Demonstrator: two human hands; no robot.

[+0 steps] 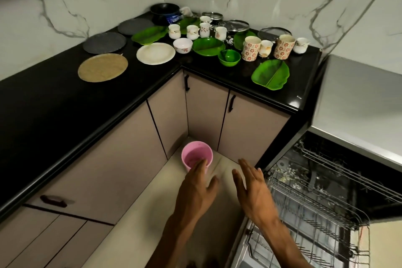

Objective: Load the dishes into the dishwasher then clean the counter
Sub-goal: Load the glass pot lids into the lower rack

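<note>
The black L-shaped counter (54, 102) carries many dishes: green leaf-shaped plates (270, 74), a green bowl (229, 57), a white plate (155, 53), dark round plates (104, 42), a tan round plate (102, 67), several white cups (192, 32) and two flowered mugs (251, 48). The open dishwasher (326, 191) at the lower right shows its wire racks pulled out. My left hand (199, 189) and my right hand (253, 189) hover low in front of me with straight fingers, holding nothing. The left fingertips overlap a pink bucket (196, 156) on the floor; whether they touch it is unclear.
Beige cabinet doors (121, 159) with dark handles run below the counter. A black pot (164, 10) and steel lidded containers (236, 25) stand at the back by the marble wall. A grey appliance top (359, 98) lies right of the counter. Cream floor (139, 224) stretches beneath my arms.
</note>
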